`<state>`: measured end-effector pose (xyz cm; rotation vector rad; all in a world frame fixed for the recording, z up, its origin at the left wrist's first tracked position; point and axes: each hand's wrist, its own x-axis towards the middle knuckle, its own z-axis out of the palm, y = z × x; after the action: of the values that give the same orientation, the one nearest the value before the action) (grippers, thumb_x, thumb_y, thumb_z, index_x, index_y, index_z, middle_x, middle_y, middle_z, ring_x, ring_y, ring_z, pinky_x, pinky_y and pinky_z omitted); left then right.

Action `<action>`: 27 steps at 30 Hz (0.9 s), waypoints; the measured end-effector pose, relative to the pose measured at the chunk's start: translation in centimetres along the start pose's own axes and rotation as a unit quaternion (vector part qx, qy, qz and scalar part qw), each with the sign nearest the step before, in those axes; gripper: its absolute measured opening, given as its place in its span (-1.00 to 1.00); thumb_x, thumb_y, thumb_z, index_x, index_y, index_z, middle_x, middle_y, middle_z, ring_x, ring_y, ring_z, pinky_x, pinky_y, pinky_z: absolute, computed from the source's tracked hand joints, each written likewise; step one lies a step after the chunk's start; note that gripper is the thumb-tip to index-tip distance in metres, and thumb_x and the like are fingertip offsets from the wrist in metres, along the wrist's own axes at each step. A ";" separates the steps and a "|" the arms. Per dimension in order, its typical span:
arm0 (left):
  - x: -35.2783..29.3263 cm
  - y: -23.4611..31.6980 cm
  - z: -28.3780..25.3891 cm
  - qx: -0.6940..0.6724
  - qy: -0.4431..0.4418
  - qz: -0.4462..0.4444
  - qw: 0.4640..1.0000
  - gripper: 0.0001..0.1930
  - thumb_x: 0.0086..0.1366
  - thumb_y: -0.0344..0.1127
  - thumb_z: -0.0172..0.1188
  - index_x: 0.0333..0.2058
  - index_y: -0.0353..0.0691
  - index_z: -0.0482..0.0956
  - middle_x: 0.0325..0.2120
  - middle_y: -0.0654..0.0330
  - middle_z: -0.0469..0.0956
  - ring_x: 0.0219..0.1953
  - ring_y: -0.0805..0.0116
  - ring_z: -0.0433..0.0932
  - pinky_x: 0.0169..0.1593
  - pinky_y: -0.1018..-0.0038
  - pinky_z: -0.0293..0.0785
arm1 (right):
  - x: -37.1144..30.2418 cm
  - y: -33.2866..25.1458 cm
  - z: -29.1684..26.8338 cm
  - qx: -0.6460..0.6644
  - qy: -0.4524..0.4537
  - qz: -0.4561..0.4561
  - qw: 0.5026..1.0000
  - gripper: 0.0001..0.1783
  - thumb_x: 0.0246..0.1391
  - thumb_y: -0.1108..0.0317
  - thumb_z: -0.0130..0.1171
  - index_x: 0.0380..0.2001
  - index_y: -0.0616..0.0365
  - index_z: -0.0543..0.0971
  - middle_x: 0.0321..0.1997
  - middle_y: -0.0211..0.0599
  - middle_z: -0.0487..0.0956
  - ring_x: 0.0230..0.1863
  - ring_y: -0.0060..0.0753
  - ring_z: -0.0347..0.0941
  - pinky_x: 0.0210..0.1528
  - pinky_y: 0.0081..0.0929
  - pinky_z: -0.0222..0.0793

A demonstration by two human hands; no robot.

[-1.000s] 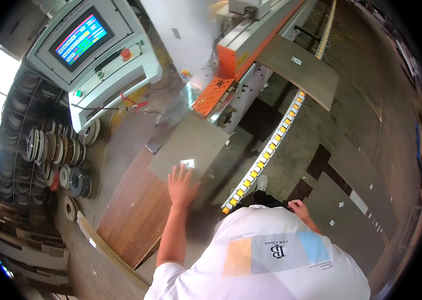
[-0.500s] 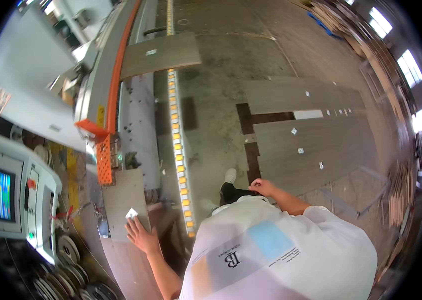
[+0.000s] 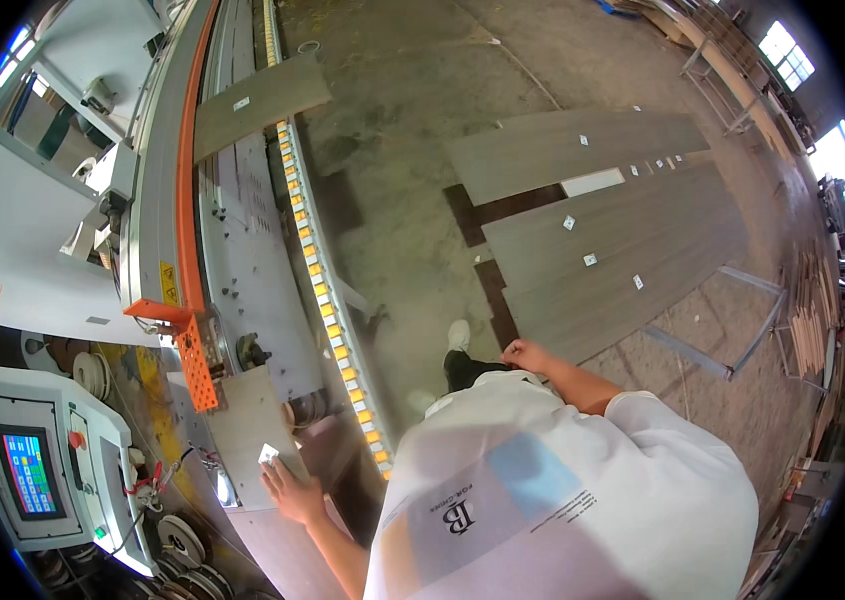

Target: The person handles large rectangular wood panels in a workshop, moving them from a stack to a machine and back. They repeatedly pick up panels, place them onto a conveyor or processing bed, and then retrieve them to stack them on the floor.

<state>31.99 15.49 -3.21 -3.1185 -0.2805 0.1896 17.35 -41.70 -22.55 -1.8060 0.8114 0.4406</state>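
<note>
My left hand point(image 3: 293, 492) lies flat with its fingers stretched out on a grey-brown board point(image 3: 243, 405), beside a small white label point(image 3: 269, 453) stuck to it. That board's far end is next to an orange perforated guard point(image 3: 197, 365) on a long machine, and its near part rests on a pale support surface point(image 3: 278, 540). Farther along the machine, a second grey-brown board point(image 3: 278, 95) sticks out across a rail of yellow rollers point(image 3: 328, 310). My right hand point(image 3: 525, 355) hangs in front of my body with its fingers curled in; nothing shows in it.
A control panel with a lit screen point(image 3: 28, 470) stands at the left, above reels of edging strip point(image 3: 183, 540). Large labelled boards point(image 3: 633, 235) lie at the right, near a metal frame point(image 3: 728, 370). Stacked boards point(image 3: 811, 320) stand at the right edge.
My view has shifted. The board under my left hand has slid slightly forward along the orange guard, and the second board appears farther along the machine. My right hand stays curled.
</note>
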 end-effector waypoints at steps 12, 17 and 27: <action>2.4 1.6 -0.6 -0.010 -0.008 0.007 1.000 -0.08 -0.03 -0.19 0.41 0.39 0.08 0.30 0.45 0.17 0.20 0.48 0.03 0.14 0.37 0.17 0.32 | -0.5 -1.8 -1.1 -0.005 -0.014 -0.005 1.000 -0.74 0.16 0.13 0.39 -0.32 0.10 0.67 -0.43 -0.42 0.66 -0.39 -0.57 0.55 -0.28 -0.50 0.49; 4.8 1.1 -0.1 -0.021 -0.004 0.016 1.000 -0.04 -0.08 -0.18 0.45 0.38 0.11 0.30 0.46 0.13 0.17 0.48 0.00 0.13 0.44 0.18 0.21 | 0.0 -1.3 -0.9 0.012 -0.034 -0.030 0.999 -0.78 0.20 0.20 0.35 -0.30 0.13 0.66 -0.35 -0.39 0.66 -0.30 -0.53 0.53 -0.20 -0.46 0.47; 7.4 3.6 -1.9 -0.043 -0.053 -0.011 0.998 -0.08 0.10 -0.13 0.39 0.44 0.15 0.18 0.51 0.21 0.04 0.52 0.02 0.01 0.43 -0.07 0.16 | -1.4 -3.4 -2.1 -0.009 -0.051 -0.017 0.999 -0.77 0.18 0.20 0.36 -0.37 0.14 0.66 -0.43 -0.46 0.65 -0.38 -0.60 0.50 -0.29 -0.50 0.44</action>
<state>40.13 13.24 -2.31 -3.1941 -0.3313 0.3530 18.64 -42.47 -18.62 -1.7969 0.7075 0.5156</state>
